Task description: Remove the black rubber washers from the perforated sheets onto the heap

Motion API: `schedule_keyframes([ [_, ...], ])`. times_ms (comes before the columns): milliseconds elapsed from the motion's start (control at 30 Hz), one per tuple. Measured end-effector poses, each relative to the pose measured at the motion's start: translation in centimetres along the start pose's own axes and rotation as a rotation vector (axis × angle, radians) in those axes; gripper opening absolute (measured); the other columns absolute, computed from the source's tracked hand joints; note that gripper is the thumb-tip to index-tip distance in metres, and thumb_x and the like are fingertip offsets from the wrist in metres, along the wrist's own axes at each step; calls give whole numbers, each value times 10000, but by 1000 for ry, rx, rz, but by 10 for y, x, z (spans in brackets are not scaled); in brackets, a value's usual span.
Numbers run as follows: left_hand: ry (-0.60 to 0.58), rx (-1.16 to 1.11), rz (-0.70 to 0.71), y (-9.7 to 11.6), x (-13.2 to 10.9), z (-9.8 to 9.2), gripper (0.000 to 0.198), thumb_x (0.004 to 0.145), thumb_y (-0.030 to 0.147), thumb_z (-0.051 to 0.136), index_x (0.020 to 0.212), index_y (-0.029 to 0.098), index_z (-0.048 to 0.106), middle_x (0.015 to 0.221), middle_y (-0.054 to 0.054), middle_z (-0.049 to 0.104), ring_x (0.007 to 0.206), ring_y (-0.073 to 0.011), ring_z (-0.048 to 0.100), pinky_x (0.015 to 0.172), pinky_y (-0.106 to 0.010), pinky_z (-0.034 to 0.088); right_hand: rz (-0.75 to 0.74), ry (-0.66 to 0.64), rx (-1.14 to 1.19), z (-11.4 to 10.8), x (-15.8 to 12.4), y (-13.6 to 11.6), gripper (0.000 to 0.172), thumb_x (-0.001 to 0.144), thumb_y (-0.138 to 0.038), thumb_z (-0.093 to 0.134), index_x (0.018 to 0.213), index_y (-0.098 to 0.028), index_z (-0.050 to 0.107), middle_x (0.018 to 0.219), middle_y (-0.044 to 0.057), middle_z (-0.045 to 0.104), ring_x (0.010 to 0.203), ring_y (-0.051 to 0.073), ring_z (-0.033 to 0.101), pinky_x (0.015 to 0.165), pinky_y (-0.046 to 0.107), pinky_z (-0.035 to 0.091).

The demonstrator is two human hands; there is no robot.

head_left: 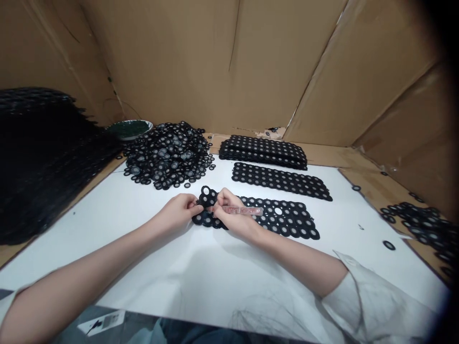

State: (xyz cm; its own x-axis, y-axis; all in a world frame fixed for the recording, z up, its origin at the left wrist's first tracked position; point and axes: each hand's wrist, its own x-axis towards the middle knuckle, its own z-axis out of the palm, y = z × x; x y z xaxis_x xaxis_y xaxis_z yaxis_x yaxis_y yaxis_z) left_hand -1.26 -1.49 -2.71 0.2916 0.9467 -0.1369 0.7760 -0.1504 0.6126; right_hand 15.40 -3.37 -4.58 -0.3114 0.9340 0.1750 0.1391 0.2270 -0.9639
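Observation:
A black sheet of joined rings with pale centres lies flat on the white table, and two of its openings show plain white. At its left end my left hand pinches the edge between thumb and fingers. My right hand is closed around a slim tool with a clear, reddish, lettered handle. The tool points left toward the left fingertips; its tip is too small to make out. Part of the sheet is hidden beneath the right hand.
Behind lie another ring sheet and a stack of sheets. A heap of loose rings stands back left, beside a bowl of dark green stuff. Large black bundle at left; more rings at right. Cardboard walls enclose the table.

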Motion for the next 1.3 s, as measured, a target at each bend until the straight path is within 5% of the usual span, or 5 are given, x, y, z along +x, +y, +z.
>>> schedule_keyframes([
  [300,-62,-118,-61,1,3,-4,246,678,382,469,568,170,410,505,53,354,497,-101,331,486,-227,234,8,-12,80,-2,0,2,103,719,-169,387,685,-212,299,588,-53,403,573,101,436,522,222,308],
  [500,31,-71,-12,7,-8,4,248,708,347,432,537,176,375,501,43,366,500,-107,341,477,-233,222,-3,9,-162,3,0,2,76,719,-191,404,686,-209,338,576,-60,380,525,91,375,503,218,276],
  [733,-45,-134,63,5,-4,-2,188,703,344,443,614,188,386,551,48,388,530,-112,373,498,-229,273,-34,34,-87,4,1,1,76,722,-191,386,685,-211,322,551,-66,342,481,84,341,474,213,269],
  [933,-286,-272,54,6,-4,-19,193,616,258,533,763,194,425,683,27,535,638,-141,496,569,-235,352,-41,-35,-38,1,-1,5,146,688,-182,427,649,-205,288,574,-57,380,517,84,392,501,210,295],
  [1300,-91,-366,-87,11,-12,-6,401,576,226,545,948,169,405,588,43,539,569,-138,507,530,-238,355,-51,-33,-297,9,-6,-5,104,702,-185,400,649,-203,313,534,-66,376,473,79,358,470,205,246],
])
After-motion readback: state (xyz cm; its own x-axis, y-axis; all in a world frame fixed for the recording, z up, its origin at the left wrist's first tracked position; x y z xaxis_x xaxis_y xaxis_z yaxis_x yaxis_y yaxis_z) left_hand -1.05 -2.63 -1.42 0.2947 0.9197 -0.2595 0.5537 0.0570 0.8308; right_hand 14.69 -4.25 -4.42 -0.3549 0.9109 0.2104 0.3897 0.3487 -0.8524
